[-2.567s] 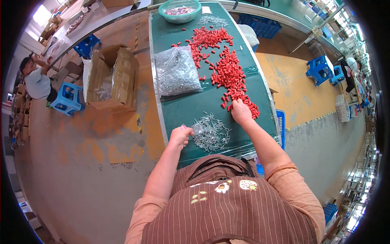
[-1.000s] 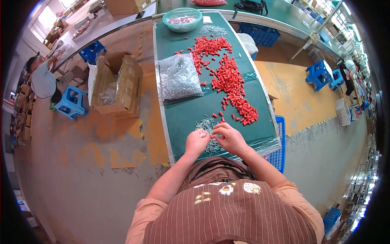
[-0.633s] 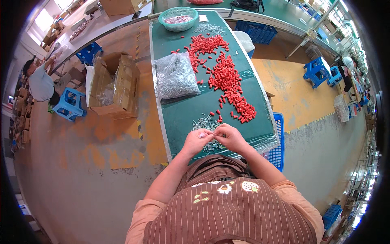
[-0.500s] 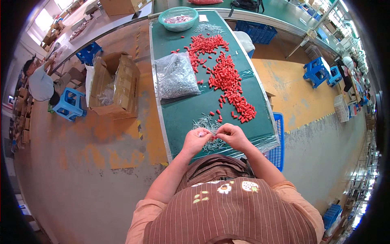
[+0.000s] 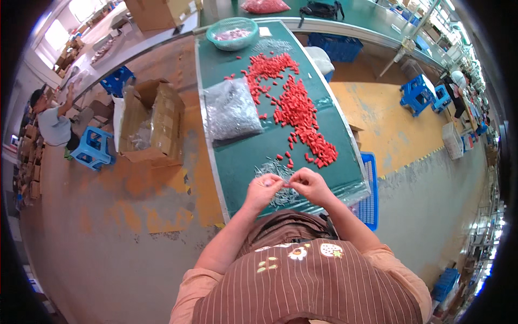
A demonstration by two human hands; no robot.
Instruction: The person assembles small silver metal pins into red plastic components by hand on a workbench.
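Okay, co-worker: I've got a person (image 5: 53, 127) in a pale top, far left, one arm raised.
Blue stool (image 5: 93, 147): on the floor, just right of that person.
Cardboard box (image 5: 162, 127): flaps up, clear plastic inside, left of the bench.
Bench (image 5: 232, 162): green top, pale edging, runs away from my wearer.
Clear bag (image 5: 232, 110): packed with small grey parts, lying along the left edge.
Green basket (image 5: 234, 42): far end, round, something pinkish in it.
Left hand (image 5: 262, 190): fingers curled in, thumb and fingertips pinched together, meeting the other hand over the near end.
Metal pins (image 5: 270, 168): loose pile under and around both hands; second scatter near the basket.
Small pale item (image 5: 287, 183): between the two sets of fingertips, mostly covered; I can't tell what it is.
Red pieces (image 5: 297, 105): long loose heap mid-bench, a few strays beside the near pins.
Right hand (image 5: 310, 186): thumb and forefinger pinched on that same item.
Blue crate (image 5: 368, 189): low, right of the bench.
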